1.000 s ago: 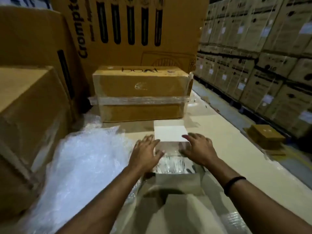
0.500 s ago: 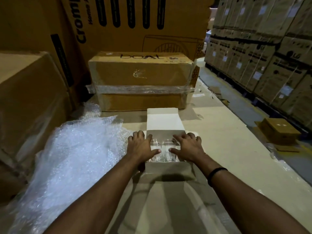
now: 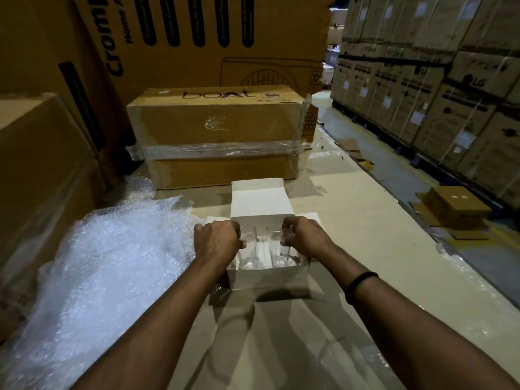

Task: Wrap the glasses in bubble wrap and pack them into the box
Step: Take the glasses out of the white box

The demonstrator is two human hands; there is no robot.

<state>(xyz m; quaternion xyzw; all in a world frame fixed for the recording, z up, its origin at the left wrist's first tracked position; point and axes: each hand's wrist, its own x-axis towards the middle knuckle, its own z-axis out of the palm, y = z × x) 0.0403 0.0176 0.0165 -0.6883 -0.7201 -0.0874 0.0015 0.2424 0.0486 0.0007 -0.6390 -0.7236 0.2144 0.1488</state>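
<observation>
A small white box [image 3: 267,277] stands open on the cardboard-covered surface, its lid flap [image 3: 259,198] folded up at the far side. Several clear glasses [image 3: 263,249] stand upright inside it. My left hand [image 3: 216,240] is at the box's left end, fingers curled round the outer glass there. At the right end, my right hand [image 3: 305,237] curls round the outer glass in the same way. A large heap of bubble wrap [image 3: 112,263] lies just left of the box, beside my left forearm.
A taped brown "boat" carton [image 3: 219,136] sits right behind the box, with taller cartons [image 3: 42,178] to the left and behind. At the right the surface ends; below it are an aisle, a small carton [image 3: 455,209] and stacked cartons [image 3: 450,94].
The lid flap has gone from lying over the box to standing open. My hands went from flat on the box top to curled round the glasses inside.
</observation>
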